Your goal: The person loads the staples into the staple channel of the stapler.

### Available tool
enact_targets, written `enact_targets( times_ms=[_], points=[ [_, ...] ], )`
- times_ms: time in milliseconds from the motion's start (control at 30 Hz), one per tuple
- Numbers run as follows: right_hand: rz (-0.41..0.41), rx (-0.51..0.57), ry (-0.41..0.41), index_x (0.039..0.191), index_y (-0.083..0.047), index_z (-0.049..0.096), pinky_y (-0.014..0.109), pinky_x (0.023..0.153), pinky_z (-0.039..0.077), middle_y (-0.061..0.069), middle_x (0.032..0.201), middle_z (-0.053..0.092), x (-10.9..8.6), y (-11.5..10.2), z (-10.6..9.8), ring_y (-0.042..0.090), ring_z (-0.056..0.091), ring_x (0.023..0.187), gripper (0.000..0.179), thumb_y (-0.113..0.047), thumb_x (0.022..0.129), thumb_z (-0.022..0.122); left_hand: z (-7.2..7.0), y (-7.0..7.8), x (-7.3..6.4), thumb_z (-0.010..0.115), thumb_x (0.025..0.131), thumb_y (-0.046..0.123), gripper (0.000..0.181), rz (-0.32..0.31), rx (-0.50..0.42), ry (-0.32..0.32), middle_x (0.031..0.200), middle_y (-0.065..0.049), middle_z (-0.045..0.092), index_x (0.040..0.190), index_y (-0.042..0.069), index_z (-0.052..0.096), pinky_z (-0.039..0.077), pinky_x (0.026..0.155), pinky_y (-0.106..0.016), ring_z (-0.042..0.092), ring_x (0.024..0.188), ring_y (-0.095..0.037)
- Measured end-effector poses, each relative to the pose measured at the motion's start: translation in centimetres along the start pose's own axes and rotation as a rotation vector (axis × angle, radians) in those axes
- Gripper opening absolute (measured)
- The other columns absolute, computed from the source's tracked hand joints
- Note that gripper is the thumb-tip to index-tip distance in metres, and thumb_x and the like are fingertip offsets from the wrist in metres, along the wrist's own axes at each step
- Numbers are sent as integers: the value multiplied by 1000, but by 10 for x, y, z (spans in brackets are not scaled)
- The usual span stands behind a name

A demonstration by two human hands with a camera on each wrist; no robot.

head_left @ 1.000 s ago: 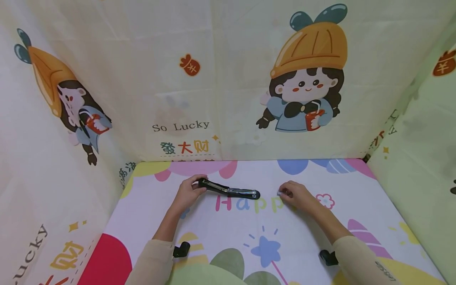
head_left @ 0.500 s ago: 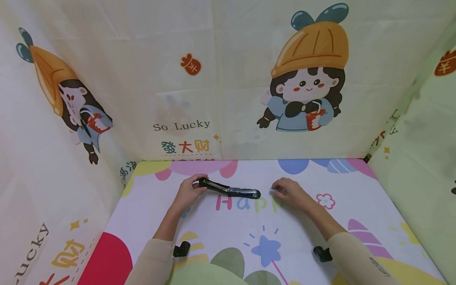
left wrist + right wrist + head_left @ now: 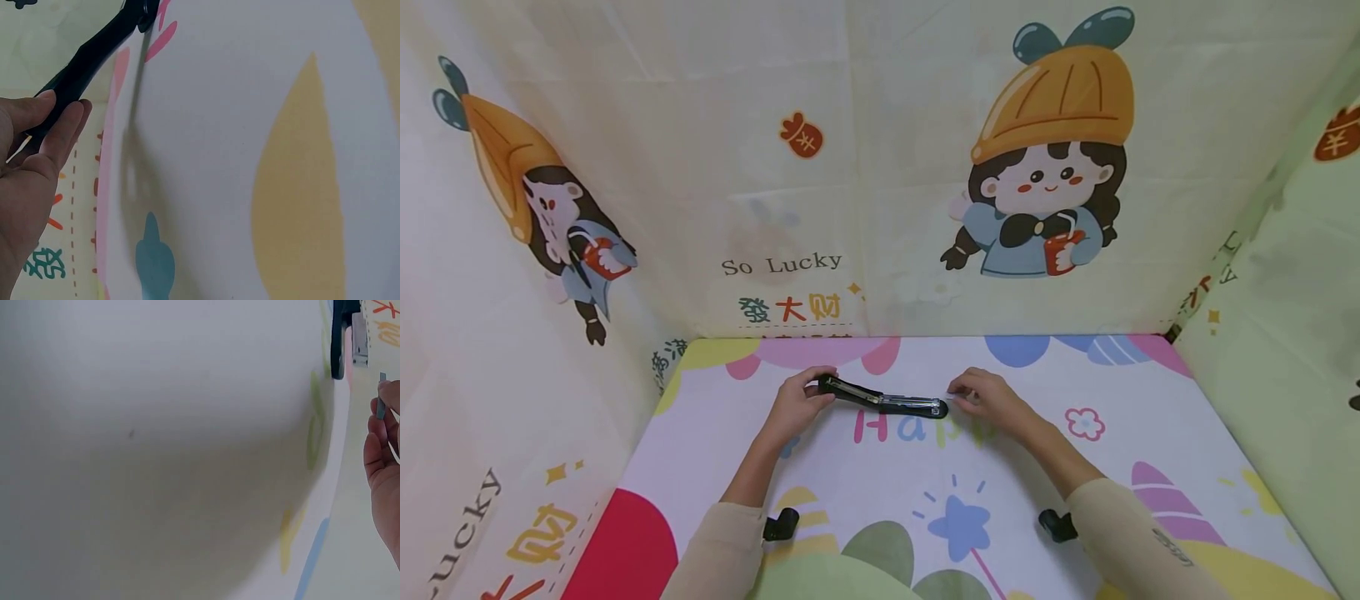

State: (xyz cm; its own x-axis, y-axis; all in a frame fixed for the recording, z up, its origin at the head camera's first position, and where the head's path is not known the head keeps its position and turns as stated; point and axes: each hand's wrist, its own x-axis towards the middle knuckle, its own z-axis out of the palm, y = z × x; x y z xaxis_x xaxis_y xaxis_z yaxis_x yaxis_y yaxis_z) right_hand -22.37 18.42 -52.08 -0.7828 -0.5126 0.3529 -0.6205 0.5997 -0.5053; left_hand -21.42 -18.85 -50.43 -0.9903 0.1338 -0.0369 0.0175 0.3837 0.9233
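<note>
A black stapler (image 3: 913,407), folded wide open, stretches across the middle of the table with its metal staple channel exposed. My left hand (image 3: 797,408) grips its left end between thumb and fingers; in the left wrist view the stapler's dark arm (image 3: 81,72) runs up and away from that hand. Just off the stapler's right end is my right hand (image 3: 988,397), its thumb and fingertips pinching a small grey strip of staples (image 3: 380,411). In the right wrist view a narrow gap separates the strip from the stapler's end (image 3: 338,359).
The printed tablecloth (image 3: 1045,483) carries letters, a star and a flower. Patterned cloth walls (image 3: 895,208) enclose the back and both sides. A black wrist-worn device (image 3: 782,525) shows at the left cuff, another black device (image 3: 1057,526) at the right.
My right hand has moved left with the strip of staples, from over the table's lettering up to the stapler's right end. My left hand and the stapler have stayed in place.
</note>
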Motion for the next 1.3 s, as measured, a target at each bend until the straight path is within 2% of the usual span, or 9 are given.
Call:
enact_targets(
  times_ms=[233,667,933,1300],
  points=[
    [36,25,-49,103,-7,75,33,80,59,2,99,71,13,-12,7,19,69,92,13,-6,90,77,0,-1,0,71,92,-8,49,2,2,2,144,-19,59,138,3,62,59,97,-39,66,123,-39],
    [42,26,-123,107,-7,75,37,88,60,5,103,72,37,-33,24,20,69,96,13,-10,94,75,1,-1,-1,71,92,-7,49,-5,30,9,144,-18,59,139,5,63,59,97,-40,66,122,-38],
    [-35,-11,-113,104,-6,76,35,86,60,7,101,72,43,-37,35,21,69,93,12,-10,93,76,-1,1,-3,70,92,-7,49,2,34,7,143,-19,59,139,3,62,61,94,-38,66,123,-39],
    [12,-37,-132,108,-7,77,37,90,59,6,105,73,47,-44,44,21,66,97,15,-13,95,75,-1,-1,-1,70,92,-8,50,27,37,2,144,-20,58,139,3,62,60,96,-40,67,122,-40]
  ],
)
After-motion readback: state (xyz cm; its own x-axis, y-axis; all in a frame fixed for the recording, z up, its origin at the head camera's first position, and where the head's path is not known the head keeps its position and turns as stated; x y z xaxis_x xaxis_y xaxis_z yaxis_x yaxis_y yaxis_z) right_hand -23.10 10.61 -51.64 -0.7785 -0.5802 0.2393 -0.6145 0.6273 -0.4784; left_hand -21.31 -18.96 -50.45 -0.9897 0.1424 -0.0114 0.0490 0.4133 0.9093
